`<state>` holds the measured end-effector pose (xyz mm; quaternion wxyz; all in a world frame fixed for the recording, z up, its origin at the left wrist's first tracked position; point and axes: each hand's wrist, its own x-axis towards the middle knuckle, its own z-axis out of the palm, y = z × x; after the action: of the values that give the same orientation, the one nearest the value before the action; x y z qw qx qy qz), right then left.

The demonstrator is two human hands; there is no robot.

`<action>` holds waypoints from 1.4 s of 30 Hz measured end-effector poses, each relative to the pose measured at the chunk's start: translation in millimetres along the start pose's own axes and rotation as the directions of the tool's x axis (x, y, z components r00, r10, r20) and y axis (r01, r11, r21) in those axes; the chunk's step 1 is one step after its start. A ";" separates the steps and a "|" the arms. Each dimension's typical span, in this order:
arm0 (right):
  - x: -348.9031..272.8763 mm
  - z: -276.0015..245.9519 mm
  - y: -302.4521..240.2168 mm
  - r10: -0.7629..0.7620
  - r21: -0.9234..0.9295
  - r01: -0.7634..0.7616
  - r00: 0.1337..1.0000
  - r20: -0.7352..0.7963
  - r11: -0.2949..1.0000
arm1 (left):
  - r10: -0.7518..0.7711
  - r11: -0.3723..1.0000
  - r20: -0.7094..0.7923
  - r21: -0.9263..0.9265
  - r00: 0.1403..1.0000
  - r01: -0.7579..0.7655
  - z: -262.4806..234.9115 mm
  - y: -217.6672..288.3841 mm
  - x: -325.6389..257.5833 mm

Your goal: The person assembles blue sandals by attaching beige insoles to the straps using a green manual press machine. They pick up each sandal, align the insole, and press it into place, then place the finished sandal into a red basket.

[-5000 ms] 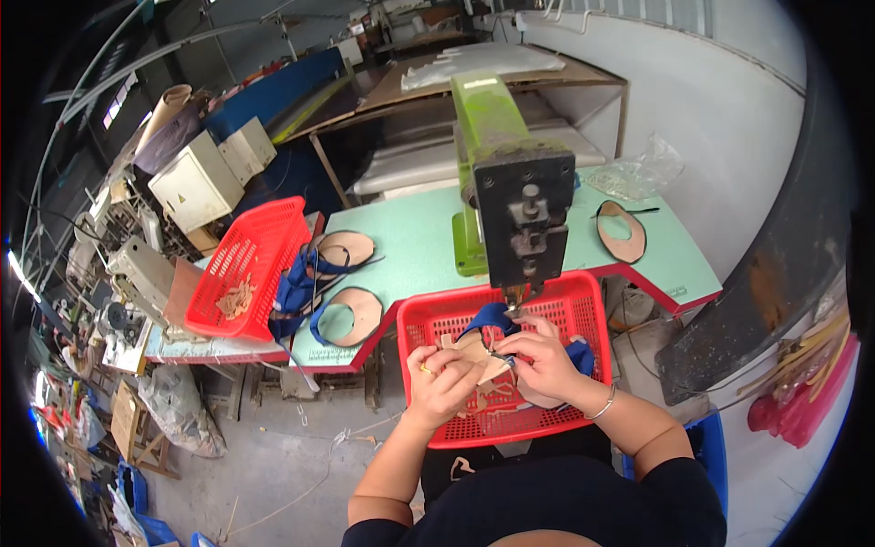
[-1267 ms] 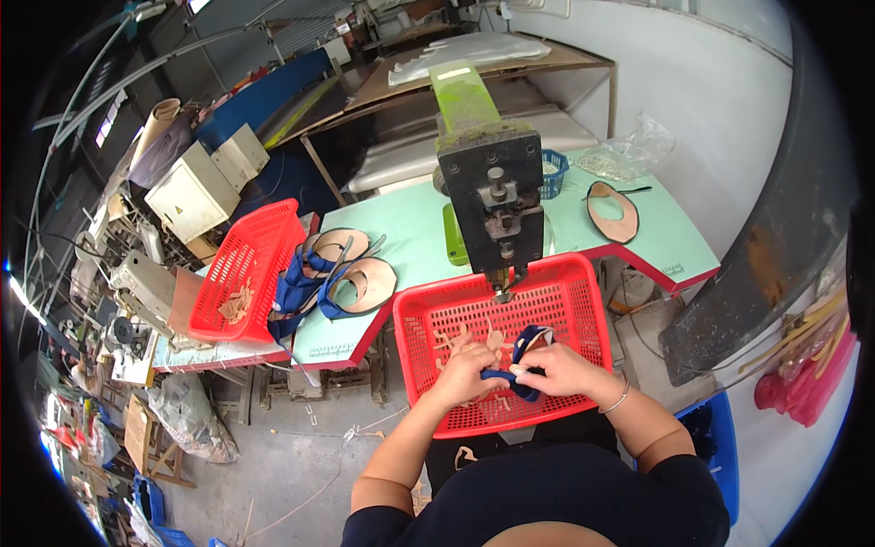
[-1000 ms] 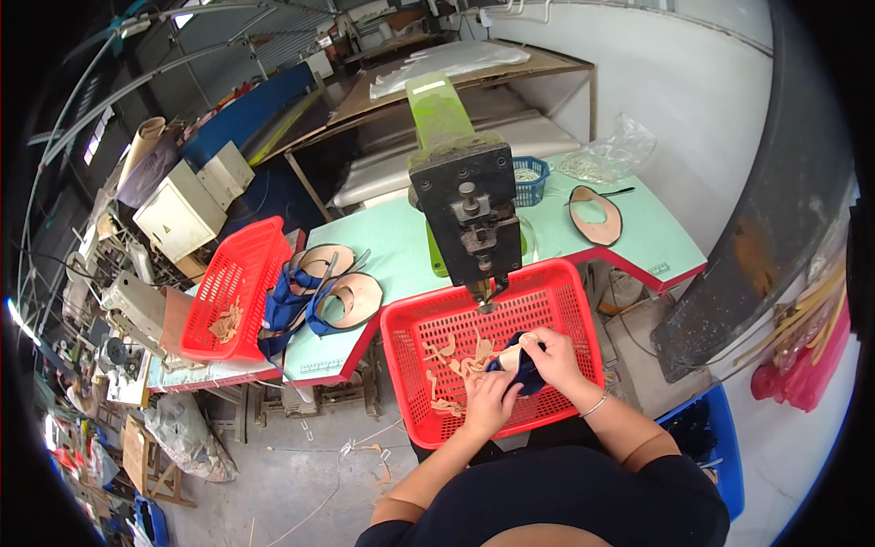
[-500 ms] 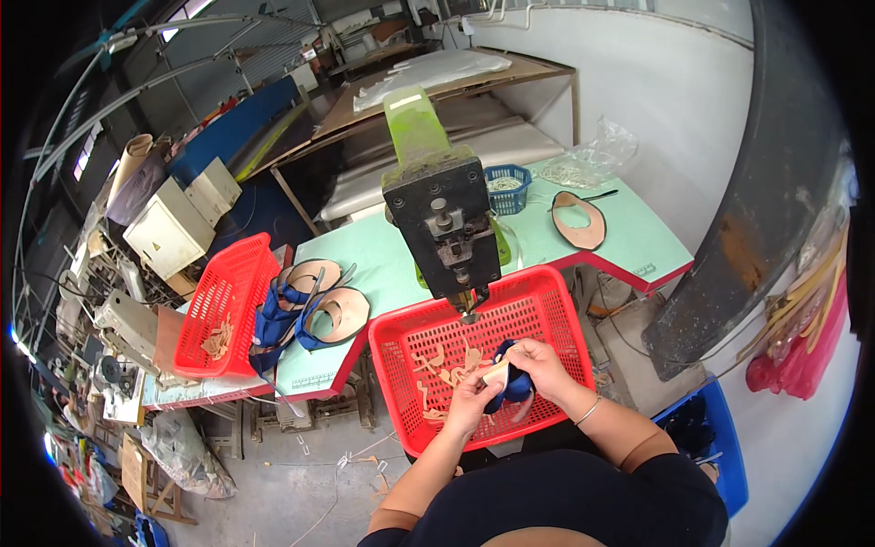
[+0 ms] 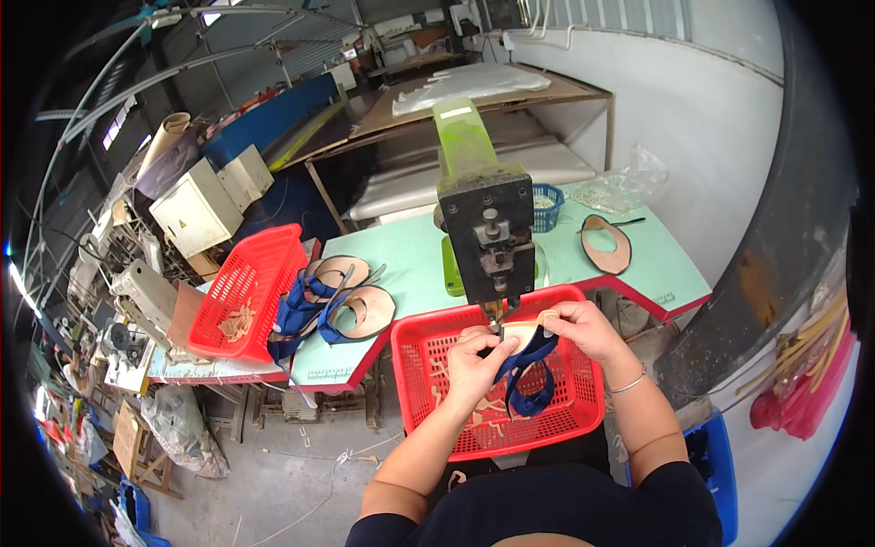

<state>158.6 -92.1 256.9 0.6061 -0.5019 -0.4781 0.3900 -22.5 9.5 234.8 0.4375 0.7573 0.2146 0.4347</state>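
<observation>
My left hand (image 5: 476,366) pinches one end of a navy blue sandal upper (image 5: 541,346) with a tan lining. My right hand (image 5: 588,330) grips its other end, so the piece is stretched between both hands. Its blue straps hang in a loop below. The upper's tan edge lies right by the lower tip of a green machine (image 5: 490,228) with a black head; whether they touch is hard to tell. Underneath, a red perforated basket (image 5: 404,383) holds several tan scraps.
On the pale green table (image 5: 401,244), blue sandal uppers (image 5: 365,310) lie at the left beside another red basket (image 5: 264,264) with scraps. A lone tan-and-black upper (image 5: 612,258) lies at the right, near a small blue basket (image 5: 545,217). A dark column (image 5: 747,255) stands at the right.
Both hands have moved forward and up, bringing the upper from over the basket to the machine's tip. The right hand has spread farther from the left, and the straps now hang down. The view has shifted.
</observation>
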 end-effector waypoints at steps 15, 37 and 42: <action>28.8 -4.4 -15.8 0.057 -0.134 -0.049 0.997 0.060 0.990 | -0.278 0.892 -0.078 -0.391 0.957 0.227 2.5 9.6 -6.2; 37.8 35.4 -40.6 0.197 -0.188 -0.168 0.968 0.153 0.968 | -0.385 0.780 0.140 -0.480 0.912 0.402 -55.5 -15.0 18.9; 18.7 50.0 -17.4 0.174 0.163 -0.173 0.985 0.008 0.971 | -0.407 0.819 0.376 -0.252 0.832 0.515 -74.2 -4.9 65.1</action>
<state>114.4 -65.8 279.4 0.6103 -0.4916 -0.3971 0.4776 -50.5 93.4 279.0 0.6833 0.6511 0.2443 0.2225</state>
